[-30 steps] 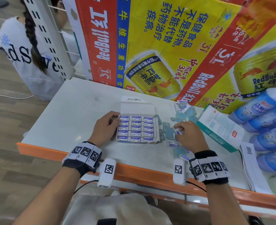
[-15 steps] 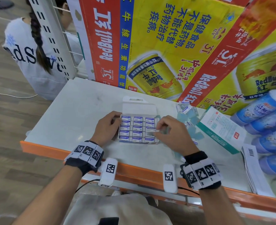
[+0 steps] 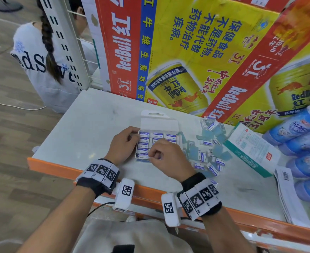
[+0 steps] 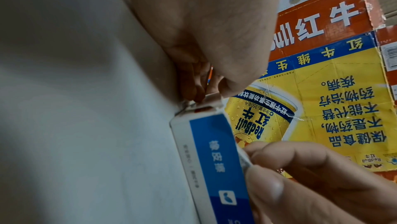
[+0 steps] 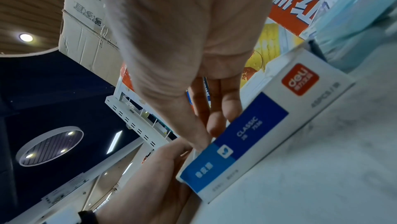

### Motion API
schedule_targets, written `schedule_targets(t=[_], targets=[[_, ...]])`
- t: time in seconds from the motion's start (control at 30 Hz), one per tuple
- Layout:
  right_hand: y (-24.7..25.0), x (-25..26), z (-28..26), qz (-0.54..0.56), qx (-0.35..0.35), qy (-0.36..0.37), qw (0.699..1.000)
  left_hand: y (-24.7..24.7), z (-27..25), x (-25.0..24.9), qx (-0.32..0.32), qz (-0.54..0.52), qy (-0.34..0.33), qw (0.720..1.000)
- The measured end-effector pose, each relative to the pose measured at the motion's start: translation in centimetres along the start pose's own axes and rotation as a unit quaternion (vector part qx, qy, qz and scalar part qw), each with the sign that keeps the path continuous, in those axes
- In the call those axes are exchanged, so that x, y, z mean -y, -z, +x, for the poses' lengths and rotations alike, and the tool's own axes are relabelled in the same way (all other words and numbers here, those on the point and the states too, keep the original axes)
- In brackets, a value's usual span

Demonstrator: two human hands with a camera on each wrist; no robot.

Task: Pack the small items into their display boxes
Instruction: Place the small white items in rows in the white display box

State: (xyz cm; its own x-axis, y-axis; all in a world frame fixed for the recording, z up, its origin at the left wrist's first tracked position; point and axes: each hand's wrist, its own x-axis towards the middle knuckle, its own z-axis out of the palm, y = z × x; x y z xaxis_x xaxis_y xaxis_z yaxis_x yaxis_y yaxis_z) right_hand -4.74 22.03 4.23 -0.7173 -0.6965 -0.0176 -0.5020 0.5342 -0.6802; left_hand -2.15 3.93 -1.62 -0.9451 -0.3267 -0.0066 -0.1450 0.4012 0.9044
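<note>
Head view shows us the display box [image 3: 157, 141] lying flat on the white bench [image 3: 88, 123], its lid flap folded back toward the cardboard cartons so the rows of erasers inside stay reachable from above. Our left hand [image 3: 124, 143] rests against the box's left wall with curled fingers on the edge; we judge this is bracing, so the light carton does not slide while pieces are pushed in. The left wrist view confirms fingertips on the box's far corner.

Our right hand [image 3: 166, 156] sits over the near rows of the box, its fingers [image 3: 155, 155] bunched together. The right wrist view shows those fingers reaching down at the box's upper edge above the blue panel [image 5: 242, 136]. Whether they pinch an eraser we cannot tell; the piece, if any, is hidden under the hand.

The visible rows of the box appear full of blue-and-white sleeved erasers; the near right portion is covered by the hand. The loose erasers [image 3: 209, 156] lie scattered on the bench just to the right of the box, within easy reach of the right hand, which we take as the reason for the supply pile's position. A green-edged carton [image 3: 251, 148] lies beyond that pile.

We judge packing of this box to be well advanced, with stock remaining outside.
</note>
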Motion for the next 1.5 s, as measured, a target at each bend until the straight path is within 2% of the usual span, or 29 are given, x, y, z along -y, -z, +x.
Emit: schedule_targets(t=[0.27,0.7,0.87,1.03,1.13,1.33,1.5], targets=[[-0.2,-0.1,0.3,-0.022,0.021,-0.002,1.000,-0.1,0.1,0.2,0.004,-0.001,-0.001,1.000],[-0.7,-0.5,-0.2,-0.012,0.014,-0.017,1.000,-0.1,0.1,0.3,0.007,-0.006,0.002,1.000],[1.5,-2.0,-1.0,0.009,-0.053,-0.051,0.997,-0.1,-0.1,0.3,0.006,-0.018,0.006,1.000],[4.5,-5.0,-2.4,-0.051,-0.112,-0.116,0.986,0.0,-0.2,0.2,0.011,-0.030,0.005,0.999],[5.8,-6.5,-3.7,-0.074,-0.096,-0.145,0.982,0.0,-0.2,0.1,0.011,-0.033,0.006,0.999],[6.4,-7.2,-4.9,-0.167,-0.007,-0.160,0.973,0.0,-0.3,-0.1,0.011,-0.043,0.014,0.999],[6.0,-6.8,-4.9,-0.186,0.006,-0.169,0.968,0.1,-0.3,-0.1,0.013,-0.038,0.013,0.999]])
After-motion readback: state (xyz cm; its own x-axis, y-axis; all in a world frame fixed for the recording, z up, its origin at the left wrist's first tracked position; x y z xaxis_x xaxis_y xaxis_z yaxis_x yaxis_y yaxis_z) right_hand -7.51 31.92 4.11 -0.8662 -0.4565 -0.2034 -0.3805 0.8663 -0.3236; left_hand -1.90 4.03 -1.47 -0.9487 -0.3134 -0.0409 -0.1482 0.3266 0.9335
